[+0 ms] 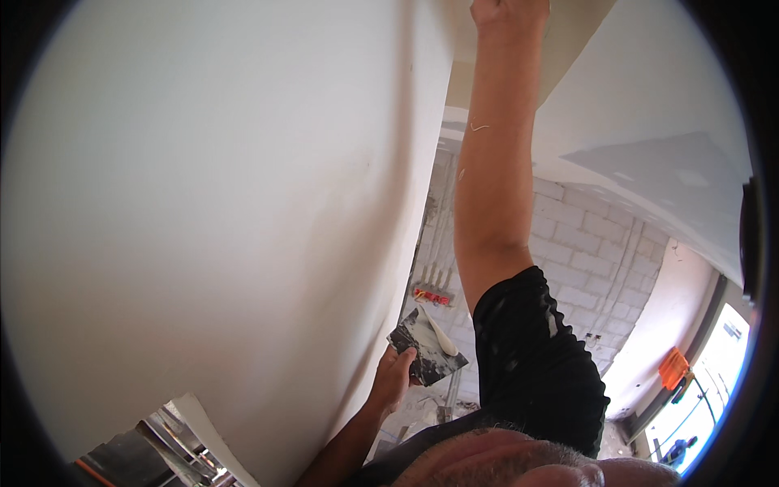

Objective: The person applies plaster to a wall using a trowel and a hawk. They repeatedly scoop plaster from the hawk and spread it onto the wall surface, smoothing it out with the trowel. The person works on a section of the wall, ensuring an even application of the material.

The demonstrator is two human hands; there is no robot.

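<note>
My left hand (395, 377) is closed on the near edge of a small, flat, dark mortar board (430, 369), its thumb on top. White streaks cover the board, and a thick ridge of white filler (441, 334) lies across it. My right arm (497, 162) is stretched straight up beside the pale wall (219, 195), with white flecks on the skin. At the top edge of the picture my right hand (510, 10) is bent closed and partly cut off. Whatever its fingers hold is out of sight.
Bare block wall (580, 231) stands behind, with conduits and a red electrical box (431, 297). A pale ceiling (649, 89) with a grey patch spans the upper right. An orange cloth (673, 368) hangs by a bright opening. Metal pieces (166, 446) show through a gap at lower left.
</note>
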